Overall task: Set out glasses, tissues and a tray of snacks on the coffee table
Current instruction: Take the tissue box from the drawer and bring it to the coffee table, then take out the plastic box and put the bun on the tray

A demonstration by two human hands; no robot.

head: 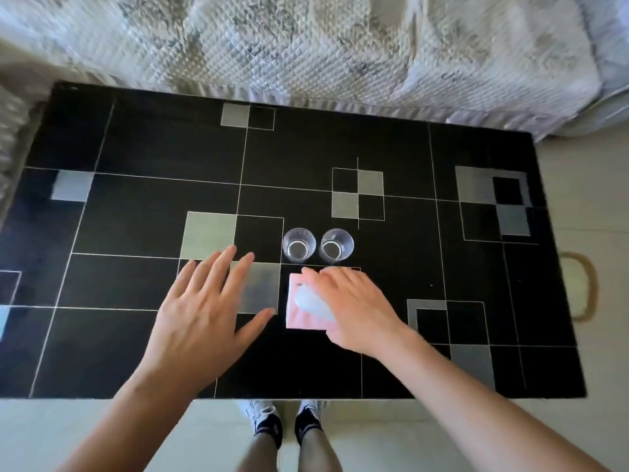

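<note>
A pink tissue pack (299, 308) lies on the black coffee table (136, 335) near its front edge, under the right hand (354, 308), whose fingers curl over its top and right side, gripping it. Just behind it stand two empty clear glasses (299, 244) side by side, upright. The left hand (204, 308) hovers spread flat just left of the pack, holding nothing. A quilted sofa cover (340, 46) lies beyond the table.

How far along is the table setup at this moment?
Done: two glasses stand side by side on the coffee table. In hand: the right hand lies on a pink tissue pack just in front of the glasses; whether it grips it is unclear. The left hand is open and holds nothing. Left: no tray of snacks is on the table.
</note>
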